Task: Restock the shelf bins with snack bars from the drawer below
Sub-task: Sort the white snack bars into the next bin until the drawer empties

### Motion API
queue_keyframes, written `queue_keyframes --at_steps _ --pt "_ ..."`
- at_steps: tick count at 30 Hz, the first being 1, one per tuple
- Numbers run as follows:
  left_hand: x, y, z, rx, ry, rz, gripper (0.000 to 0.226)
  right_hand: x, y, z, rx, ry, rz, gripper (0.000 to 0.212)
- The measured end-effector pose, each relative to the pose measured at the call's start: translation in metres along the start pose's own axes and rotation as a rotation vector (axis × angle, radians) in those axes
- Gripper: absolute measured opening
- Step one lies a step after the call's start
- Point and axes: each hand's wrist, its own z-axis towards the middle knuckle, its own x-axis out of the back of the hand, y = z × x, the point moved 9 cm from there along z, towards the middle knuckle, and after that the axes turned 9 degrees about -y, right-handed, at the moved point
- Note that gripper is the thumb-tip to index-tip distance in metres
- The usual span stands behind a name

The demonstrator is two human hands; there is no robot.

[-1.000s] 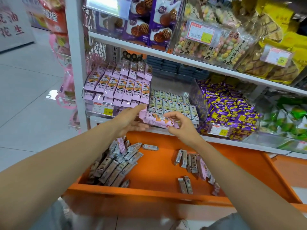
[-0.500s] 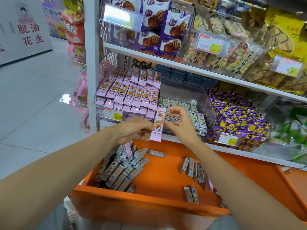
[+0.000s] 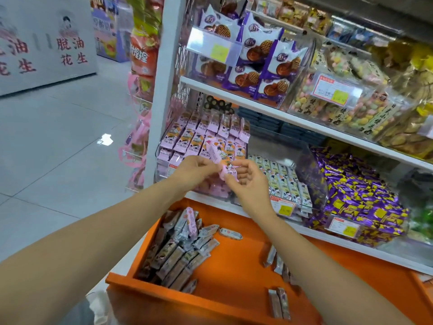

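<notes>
Fingers of both hands pinch a small bunch of pink snack bars (image 3: 219, 156) at frame centre: left hand (image 3: 194, 168) on the upper end, right hand (image 3: 248, 181) curled round the lower. Best to square them up and slot them upright into the pink-bar bin (image 3: 164, 167) just behind. Lower down, the orange drawer (image 3: 178, 299) holds brown-wrapped bars (image 3: 171, 259) heaped at its left.

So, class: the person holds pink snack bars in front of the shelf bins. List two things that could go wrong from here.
1. The left hand and right hand only pinch the pink snack bars, so one might slip into the open orange drawer below.
2. The pink-bar bin already looks tightly packed, so pushing more in may dislodge or crush a row.
</notes>
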Motion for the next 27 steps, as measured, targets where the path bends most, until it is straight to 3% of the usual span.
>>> queue_keyframes --at_steps 3,5,8,13,22,27 --pt "0.027 0.028 0.004 -0.248 0.210 0.528 0.019 0.007 -0.002 0.022 -0.015 0.091 -0.003 0.023" --pt "0.045 0.035 0.006 -0.345 0.351 0.876 0.031 0.009 -0.004 0.039 -0.033 0.123 -0.025 0.021" --pt "0.061 0.022 0.016 -0.359 0.339 1.119 0.056 0.003 -0.014 0.068 -0.041 0.131 -0.090 0.020" --pt "0.069 -0.004 0.019 -0.369 0.285 1.199 0.068 -0.016 -0.022 0.125 -0.053 0.170 -0.202 0.020" --pt "0.075 -0.007 0.026 -0.458 0.327 1.258 0.052 -0.055 -0.004 0.193 -0.108 0.215 -0.590 0.035" --pt "0.076 -0.010 0.026 -0.451 0.332 1.307 0.053 -0.065 0.011 0.197 -0.140 0.186 -0.612 0.033"
